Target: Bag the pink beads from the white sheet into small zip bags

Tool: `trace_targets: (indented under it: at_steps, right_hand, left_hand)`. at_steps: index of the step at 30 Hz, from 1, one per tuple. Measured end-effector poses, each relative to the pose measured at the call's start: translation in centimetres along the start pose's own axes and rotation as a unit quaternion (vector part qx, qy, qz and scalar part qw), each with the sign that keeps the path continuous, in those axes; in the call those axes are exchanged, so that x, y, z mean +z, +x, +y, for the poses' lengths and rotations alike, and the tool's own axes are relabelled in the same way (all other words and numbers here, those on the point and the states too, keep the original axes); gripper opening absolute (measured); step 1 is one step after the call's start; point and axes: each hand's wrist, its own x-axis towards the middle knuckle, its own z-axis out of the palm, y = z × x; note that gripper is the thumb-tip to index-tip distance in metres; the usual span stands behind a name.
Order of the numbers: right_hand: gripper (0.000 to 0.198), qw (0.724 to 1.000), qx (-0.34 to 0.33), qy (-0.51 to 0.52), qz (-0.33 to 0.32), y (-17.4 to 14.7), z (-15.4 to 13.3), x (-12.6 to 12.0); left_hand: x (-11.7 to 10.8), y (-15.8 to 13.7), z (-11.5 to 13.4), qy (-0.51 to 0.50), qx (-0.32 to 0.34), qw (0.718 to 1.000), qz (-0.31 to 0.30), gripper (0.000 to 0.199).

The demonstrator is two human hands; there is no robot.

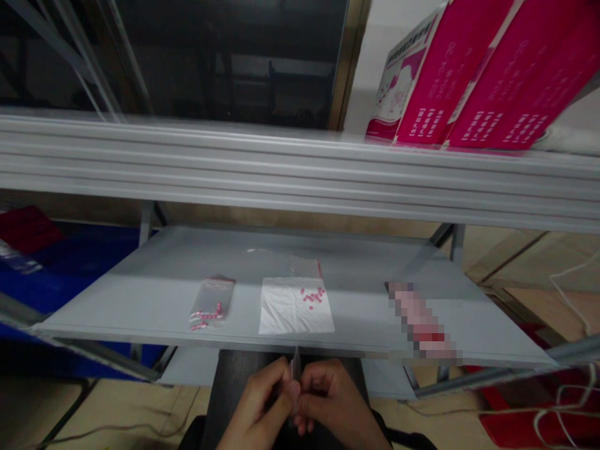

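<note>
My left hand (269, 400) and my right hand (328, 397) meet in front of the table's near edge. Between them is a thin, see-through plastic piece (296, 365), seen nearly edge-on, so its kind is unclear. The left fingers pinch it, and the right fingers are closed against its other side. Beyond my hands, a white tissue (285, 312) lies flat with several small pink-red tablets (313, 297) on its right half. Behind the tissue lies a clear zip bag (304, 267) with a red edge. To the left, another zip bag (213, 300) contains pink-red pieces.
A blurred-out flat object (419, 322) lies on the right of the grey table (360, 262). Above the back runs a metal shelf beam (234, 165) with pink boxes (450, 81) on it. A blue bin (94, 256) stands at left; cables (562, 406) trail at right.
</note>
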Motion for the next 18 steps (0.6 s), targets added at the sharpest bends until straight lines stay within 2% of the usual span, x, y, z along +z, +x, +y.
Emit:
trace_targets:
  at_steps: [6,7,9,12,14,18]
  right_hand:
    - [0.041,0.999,-0.032,0.008,-0.029,-0.5,-0.6,-0.1]
    - [0.038,0.999,-0.037,-0.011,-0.020,-0.6,-0.8,0.0]
    - [0.029,0.993,-0.069,-0.090,0.043,-0.8,-1.0,0.4]
    - [0.021,0.943,-0.155,-0.250,0.156,-1.0,-1.2,1.5]
    - [0.020,0.909,-0.199,-0.320,0.179,-1.1,-1.2,2.1]
    - [0.021,0.864,-0.252,-0.387,0.200,-1.1,-1.0,2.8]
  left_hand:
    - [-0.6,-0.3,1.1,0.064,0.051,0.997,0.017,0.036]
    - [-0.6,-0.4,1.3,0.085,0.061,0.994,0.021,0.033]
    - [-0.7,-0.4,1.6,0.144,0.085,0.985,0.043,0.026]
    - [-0.8,-0.4,1.7,0.240,0.102,0.962,0.079,0.019]
    - [-1.0,-0.4,1.5,0.283,0.099,0.950,0.084,0.020]
    - [-1.4,-0.3,1.3,0.315,0.097,0.940,0.089,0.022]
